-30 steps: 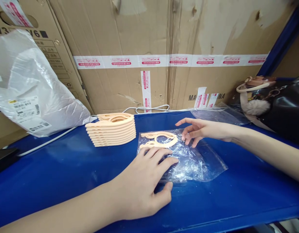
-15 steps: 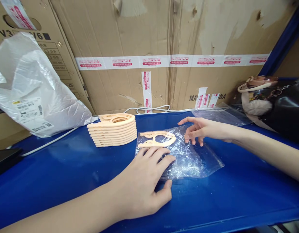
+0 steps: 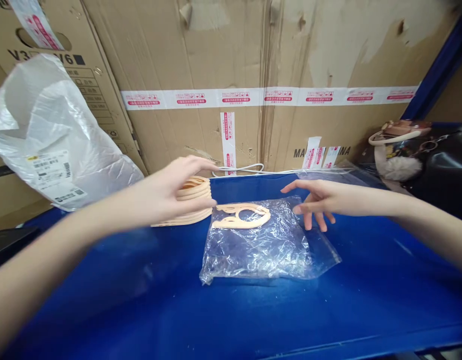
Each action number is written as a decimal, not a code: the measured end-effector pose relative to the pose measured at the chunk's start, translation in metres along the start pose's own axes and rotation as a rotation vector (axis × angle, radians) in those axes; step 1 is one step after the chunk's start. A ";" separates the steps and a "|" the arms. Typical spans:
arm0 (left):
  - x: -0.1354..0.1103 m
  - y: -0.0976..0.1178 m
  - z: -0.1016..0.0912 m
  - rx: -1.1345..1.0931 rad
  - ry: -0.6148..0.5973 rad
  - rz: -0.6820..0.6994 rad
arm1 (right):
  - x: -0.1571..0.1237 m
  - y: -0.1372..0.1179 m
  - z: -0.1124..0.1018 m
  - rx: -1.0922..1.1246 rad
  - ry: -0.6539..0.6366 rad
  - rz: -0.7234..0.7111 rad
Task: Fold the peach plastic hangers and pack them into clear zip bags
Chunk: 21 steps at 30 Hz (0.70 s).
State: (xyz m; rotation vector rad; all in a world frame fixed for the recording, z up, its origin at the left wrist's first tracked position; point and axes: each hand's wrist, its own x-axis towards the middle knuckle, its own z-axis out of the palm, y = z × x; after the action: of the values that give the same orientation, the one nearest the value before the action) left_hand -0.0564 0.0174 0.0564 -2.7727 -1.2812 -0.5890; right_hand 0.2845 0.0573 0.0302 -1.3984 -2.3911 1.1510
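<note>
While the right hand is spread open by the bag, the stack is spanned, perhaps ungripped, by the nearer left hand.

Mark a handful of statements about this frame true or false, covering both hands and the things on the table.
1. The left hand is at the stack of peach hangers. True.
2. The right hand is clenched in a fist. False: its fingers are spread, at the right edge of the clear bag.
3. A single peach hanger lies at the far end of the clear bag. True.
4. The white mailer bag sits on the right side of the table. False: it is on the left, against the cardboard boxes; a black handbag is on the right.
5. The table is red. False: it is blue.
</note>
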 end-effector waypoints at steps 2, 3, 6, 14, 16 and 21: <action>-0.004 -0.028 -0.015 0.057 -0.045 -0.070 | -0.009 -0.003 -0.002 -0.030 -0.076 -0.009; -0.007 -0.040 -0.020 0.076 -0.077 -0.121 | -0.013 -0.004 -0.002 -0.054 -0.119 -0.014; -0.015 -0.059 -0.025 0.124 -0.121 -0.228 | -0.021 -0.008 0.002 -0.177 -0.172 -0.051; -0.008 -0.078 -0.030 0.077 -0.145 -0.349 | -0.021 -0.004 0.006 -0.320 -0.061 -0.124; -0.005 -0.075 -0.032 0.079 -0.091 -0.358 | -0.019 -0.006 0.004 -0.266 0.078 -0.172; 0.002 -0.017 -0.012 -0.003 0.167 -0.071 | -0.012 -0.024 0.023 0.050 0.316 -0.358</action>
State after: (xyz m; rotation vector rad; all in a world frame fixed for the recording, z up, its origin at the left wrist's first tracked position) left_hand -0.0721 0.0280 0.0659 -2.6234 -1.3476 -0.8089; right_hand 0.2638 0.0288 0.0331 -0.9930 -2.2455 0.8240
